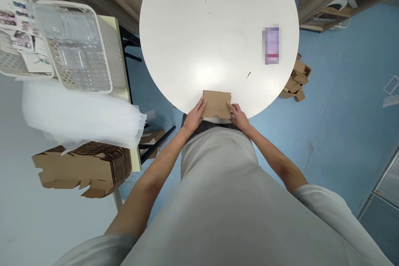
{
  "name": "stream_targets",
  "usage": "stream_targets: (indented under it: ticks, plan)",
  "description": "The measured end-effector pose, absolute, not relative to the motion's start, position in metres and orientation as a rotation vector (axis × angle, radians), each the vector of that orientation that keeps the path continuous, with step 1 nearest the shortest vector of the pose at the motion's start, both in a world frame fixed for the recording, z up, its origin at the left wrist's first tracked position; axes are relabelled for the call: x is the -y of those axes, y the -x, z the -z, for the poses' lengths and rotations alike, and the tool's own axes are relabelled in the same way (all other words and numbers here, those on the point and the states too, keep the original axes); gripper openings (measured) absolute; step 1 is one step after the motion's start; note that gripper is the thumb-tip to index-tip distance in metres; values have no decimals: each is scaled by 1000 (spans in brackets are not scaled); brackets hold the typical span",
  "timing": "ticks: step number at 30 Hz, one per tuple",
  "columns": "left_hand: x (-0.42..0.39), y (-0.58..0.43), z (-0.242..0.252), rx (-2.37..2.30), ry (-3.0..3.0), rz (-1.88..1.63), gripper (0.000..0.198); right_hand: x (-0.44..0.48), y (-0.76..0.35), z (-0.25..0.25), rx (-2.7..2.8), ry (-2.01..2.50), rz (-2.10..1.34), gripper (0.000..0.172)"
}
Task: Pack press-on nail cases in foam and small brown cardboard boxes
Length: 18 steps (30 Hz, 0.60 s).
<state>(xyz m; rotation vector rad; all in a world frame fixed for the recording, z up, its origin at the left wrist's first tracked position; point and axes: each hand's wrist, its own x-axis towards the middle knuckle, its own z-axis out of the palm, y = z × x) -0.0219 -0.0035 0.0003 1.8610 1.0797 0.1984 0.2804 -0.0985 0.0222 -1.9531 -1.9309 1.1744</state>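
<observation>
A small brown cardboard box lies at the near edge of the round white table, its lid side facing up. My left hand grips its left side, fingertips along the edge. On the opposite side my right hand holds the box by its right edge, with fingers on the top corner. A small notch shows in the box's near edge. What is inside the box is hidden.
A blurred purple item lies on the table's right. On the left side table are a white basket of clear plastic packs, white foam sheets and flat cardboard blanks. Small boxes are piled beyond the table's right edge.
</observation>
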Motion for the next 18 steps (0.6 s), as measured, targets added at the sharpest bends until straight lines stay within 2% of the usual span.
stream_targets:
  ticks: [2, 6, 8, 13, 18]
  plan:
    - [-2, 20, -9, -1113, -1867, -250, 79, 92, -282, -24, 1856, 1926, -1125, 81]
    - [-16, 8, -32, -1231, -1784, -387, 53, 71, -287, -37, 1634, 1895, -994, 50]
    - [-22, 0, -43, -1348, -1689, -431, 42, 57, -289, -45, 1502, 1888, -986, 42]
    - [-41, -19, -55, -1537, -1550, -451, 29, 28, -287, -62, 1336, 2007, -1028, 58]
    - [-53, -31, -56, -1634, -1555, -395, 28, 20, -274, -72, 1280, 2123, -1006, 68]
